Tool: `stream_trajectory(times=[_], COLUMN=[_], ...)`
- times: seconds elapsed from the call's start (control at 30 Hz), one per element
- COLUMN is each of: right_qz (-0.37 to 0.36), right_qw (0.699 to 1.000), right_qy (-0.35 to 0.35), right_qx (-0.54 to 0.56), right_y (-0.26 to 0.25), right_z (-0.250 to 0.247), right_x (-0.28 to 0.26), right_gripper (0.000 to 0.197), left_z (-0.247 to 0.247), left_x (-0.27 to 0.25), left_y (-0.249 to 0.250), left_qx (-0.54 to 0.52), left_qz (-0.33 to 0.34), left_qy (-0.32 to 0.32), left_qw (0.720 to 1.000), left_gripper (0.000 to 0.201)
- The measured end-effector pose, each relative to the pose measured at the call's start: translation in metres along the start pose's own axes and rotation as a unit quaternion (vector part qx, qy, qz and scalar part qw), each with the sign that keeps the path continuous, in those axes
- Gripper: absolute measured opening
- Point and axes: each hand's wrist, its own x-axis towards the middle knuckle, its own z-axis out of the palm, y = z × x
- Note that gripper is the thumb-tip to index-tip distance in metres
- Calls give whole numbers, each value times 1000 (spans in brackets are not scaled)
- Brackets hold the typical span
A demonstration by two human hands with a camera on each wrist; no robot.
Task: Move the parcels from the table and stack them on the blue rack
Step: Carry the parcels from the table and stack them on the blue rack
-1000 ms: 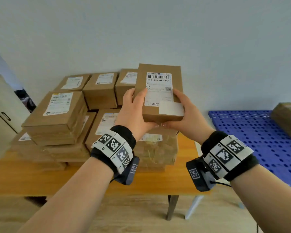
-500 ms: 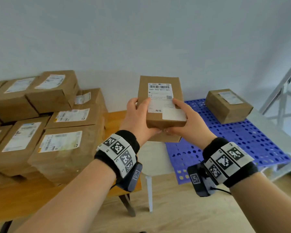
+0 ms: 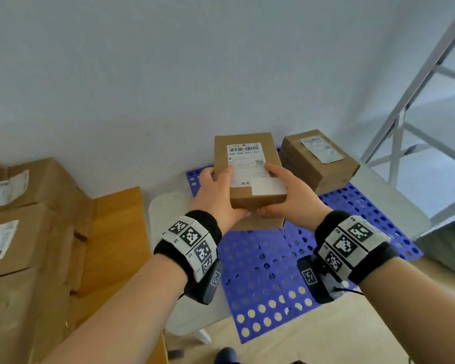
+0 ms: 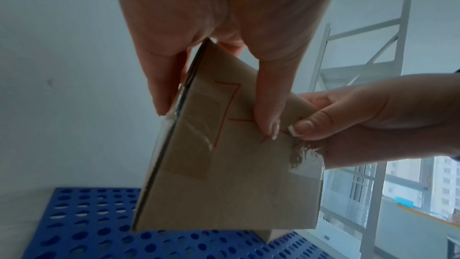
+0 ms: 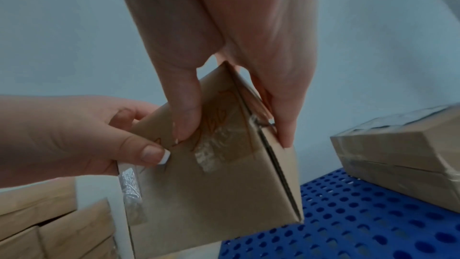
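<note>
A brown cardboard parcel (image 3: 247, 164) with a white barcode label hangs above the blue perforated rack (image 3: 268, 264). My left hand (image 3: 216, 195) grips its left side and my right hand (image 3: 289, 195) grips its right side, thumbs on top, fingers curled underneath. In the left wrist view the parcel's underside (image 4: 236, 184) shows tape and red pen marks, with the blue rack (image 4: 82, 229) just below. In the right wrist view the held parcel (image 5: 211, 194) is left of a second parcel (image 5: 403, 157). That second parcel (image 3: 321, 161) lies on the rack's far right corner.
Several brown parcels (image 3: 24, 232) are stacked on the wooden table (image 3: 116, 237) at left. A white stool (image 3: 168, 219) stands between table and rack. A grey metal shelf frame (image 3: 410, 101) rises at right. A wall stands close behind the rack.
Both hands carried the labelled parcel rightward from above the table stacks to above the rack, near the parcel lying there. The view has swung right with them.
</note>
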Motion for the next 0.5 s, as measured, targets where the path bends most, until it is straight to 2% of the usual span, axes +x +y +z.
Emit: stream_trajectory(times=[0.3,0.4,0.5], right_qz=[36,23,5], right_qw=[992,982,970], right_qy=[-96,-147,-188], right_qx=[-77,-118,-151], right_y=[59,76,92], right_z=[-21,-32,-49], right_x=[66,83,97], right_gripper=[93,93,82], left_z=[56,76,95], left_x=[59,71,81], left_y=[14,26,42], left_qx=[23,16,21], left_qz=[-102,-145,-178], left_qy=[-71,-74,-64], left_qw=[992,987,982], left_gripper=[93,93,92])
